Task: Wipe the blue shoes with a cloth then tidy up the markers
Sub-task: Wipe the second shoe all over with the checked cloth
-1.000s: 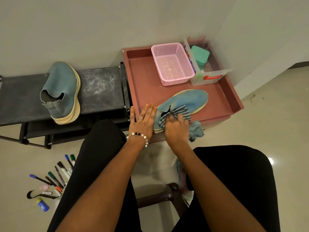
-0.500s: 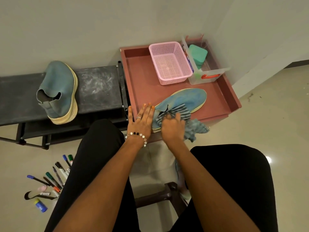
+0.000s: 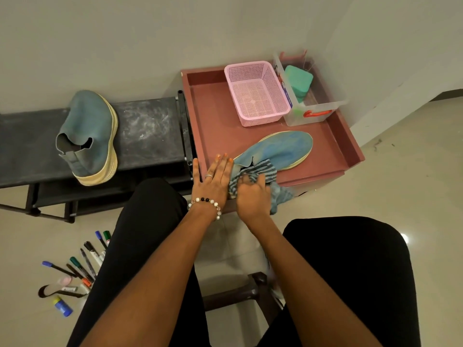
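Note:
One blue shoe [image 3: 280, 149] lies on its side on the reddish tray table [image 3: 213, 126], toe pointing right. My right hand [image 3: 251, 194] presses a striped blue-grey cloth [image 3: 260, 171] onto the shoe's heel end, fingers curled around the cloth. My left hand [image 3: 214, 176] lies flat with fingers together beside the heel, steadying the shoe. A second blue shoe [image 3: 87, 134] rests on the dark shoe rack [image 3: 147, 131] at the left. Several markers [image 3: 85, 264] lie scattered on the floor at the lower left.
A pink mesh basket [image 3: 256, 92] and a clear box [image 3: 310, 113] holding a green sponge [image 3: 298, 80] stand at the tray's back. My knees in black trousers fill the foreground. A blue-capped tube [image 3: 64, 306] lies by the markers. The wall runs behind.
My right hand has slid the cloth back along the shoe towards the heel. My left hand stays flat beside the shoe.

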`<action>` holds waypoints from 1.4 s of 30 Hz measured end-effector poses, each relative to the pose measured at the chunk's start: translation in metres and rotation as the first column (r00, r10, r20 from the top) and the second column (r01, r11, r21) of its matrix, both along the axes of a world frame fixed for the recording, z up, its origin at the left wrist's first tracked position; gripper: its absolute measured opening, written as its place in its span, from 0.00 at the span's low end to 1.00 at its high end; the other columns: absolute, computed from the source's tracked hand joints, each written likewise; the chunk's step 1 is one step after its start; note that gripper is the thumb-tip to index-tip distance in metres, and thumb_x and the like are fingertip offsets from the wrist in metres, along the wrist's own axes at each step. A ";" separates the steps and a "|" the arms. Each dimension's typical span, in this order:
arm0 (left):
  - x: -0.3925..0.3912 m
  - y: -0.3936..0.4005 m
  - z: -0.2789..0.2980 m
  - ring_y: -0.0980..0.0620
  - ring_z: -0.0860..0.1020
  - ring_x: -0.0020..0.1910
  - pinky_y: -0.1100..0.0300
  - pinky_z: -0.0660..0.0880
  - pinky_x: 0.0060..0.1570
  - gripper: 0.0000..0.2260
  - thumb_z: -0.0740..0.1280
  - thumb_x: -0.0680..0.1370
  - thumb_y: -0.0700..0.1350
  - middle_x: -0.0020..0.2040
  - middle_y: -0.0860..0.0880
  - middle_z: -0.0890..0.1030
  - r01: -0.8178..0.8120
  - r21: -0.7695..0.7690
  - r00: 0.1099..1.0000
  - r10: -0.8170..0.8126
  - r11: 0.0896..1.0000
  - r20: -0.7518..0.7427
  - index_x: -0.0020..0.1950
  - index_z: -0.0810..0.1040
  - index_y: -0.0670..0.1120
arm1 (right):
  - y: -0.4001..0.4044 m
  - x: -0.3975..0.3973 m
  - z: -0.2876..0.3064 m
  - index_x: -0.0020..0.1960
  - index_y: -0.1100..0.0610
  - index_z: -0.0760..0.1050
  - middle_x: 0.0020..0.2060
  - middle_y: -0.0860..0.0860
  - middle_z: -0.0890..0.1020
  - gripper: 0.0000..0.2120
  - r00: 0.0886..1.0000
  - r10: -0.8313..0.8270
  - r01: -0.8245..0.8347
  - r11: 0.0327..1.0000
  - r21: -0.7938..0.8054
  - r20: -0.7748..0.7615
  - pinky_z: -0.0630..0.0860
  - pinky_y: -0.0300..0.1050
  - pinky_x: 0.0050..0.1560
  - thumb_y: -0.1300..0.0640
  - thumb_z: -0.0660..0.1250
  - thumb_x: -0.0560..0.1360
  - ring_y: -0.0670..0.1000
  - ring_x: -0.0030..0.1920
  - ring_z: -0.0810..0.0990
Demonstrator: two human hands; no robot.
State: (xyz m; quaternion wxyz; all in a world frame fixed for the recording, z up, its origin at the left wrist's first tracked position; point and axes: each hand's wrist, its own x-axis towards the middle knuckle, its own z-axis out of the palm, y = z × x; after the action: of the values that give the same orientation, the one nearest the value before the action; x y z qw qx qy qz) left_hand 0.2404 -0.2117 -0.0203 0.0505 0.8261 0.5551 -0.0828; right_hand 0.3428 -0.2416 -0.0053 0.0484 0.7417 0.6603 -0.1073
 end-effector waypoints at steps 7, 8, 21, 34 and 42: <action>0.000 0.000 0.002 0.51 0.38 0.77 0.35 0.28 0.63 0.30 0.43 0.78 0.35 0.78 0.50 0.38 0.017 0.003 1.000 -0.017 1.000 -0.010 0.77 0.35 0.46 | -0.008 0.082 0.024 0.50 0.63 0.81 0.43 0.53 0.84 0.14 0.315 -0.310 0.167 0.948 -0.269 -0.897 0.77 0.41 0.51 0.76 0.62 0.72 0.51 0.48 0.80; 0.001 0.000 0.003 0.51 0.38 0.77 0.35 0.29 0.64 0.29 0.45 0.79 0.35 0.78 0.50 0.38 0.018 0.006 1.000 -0.018 1.000 -0.007 0.77 0.35 0.45 | -0.010 0.091 0.030 0.48 0.62 0.81 0.40 0.52 0.85 0.13 0.074 -0.399 0.294 0.884 -0.362 -0.914 0.79 0.40 0.47 0.75 0.63 0.72 0.52 0.46 0.81; 0.015 -0.006 0.024 0.45 0.53 0.77 0.34 0.33 0.66 0.27 0.49 0.76 0.35 0.78 0.41 0.51 0.221 0.289 0.972 -0.233 0.932 0.010 0.76 0.54 0.38 | -0.016 0.109 0.034 0.61 0.61 0.74 0.57 0.57 0.80 0.15 -0.754 0.031 0.461 0.736 -0.495 -0.656 0.73 0.58 0.62 0.55 0.61 0.78 0.57 0.61 0.78; 0.005 -0.023 -0.021 0.46 0.43 0.77 0.43 0.33 0.71 0.27 0.49 0.81 0.40 0.77 0.45 0.35 0.193 0.394 0.978 -0.146 0.898 -0.147 0.78 0.41 0.43 | -0.010 0.079 0.011 0.60 0.61 0.75 0.54 0.56 0.79 0.21 0.646 -0.080 0.418 0.869 0.263 -0.759 0.71 0.41 0.54 0.67 0.72 0.68 0.55 0.52 0.78; 0.008 -0.023 -0.026 0.48 0.50 0.77 0.52 0.50 0.74 0.25 0.42 0.79 0.38 0.77 0.45 0.43 0.102 0.379 0.994 -0.106 0.920 -0.010 0.77 0.44 0.41 | -0.015 0.036 -0.011 0.76 0.57 0.56 0.76 0.50 0.58 0.26 0.981 0.174 -0.177 0.984 -0.021 -0.087 0.71 0.59 0.60 0.61 0.56 0.79 0.62 0.69 0.59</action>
State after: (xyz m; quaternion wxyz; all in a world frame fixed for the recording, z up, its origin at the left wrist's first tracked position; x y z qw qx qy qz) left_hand 0.2487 -0.2344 -0.0458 -0.1116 0.8490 0.5157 0.0278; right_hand 0.3793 -0.2562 -0.0162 0.0401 0.6747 0.7229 -0.1436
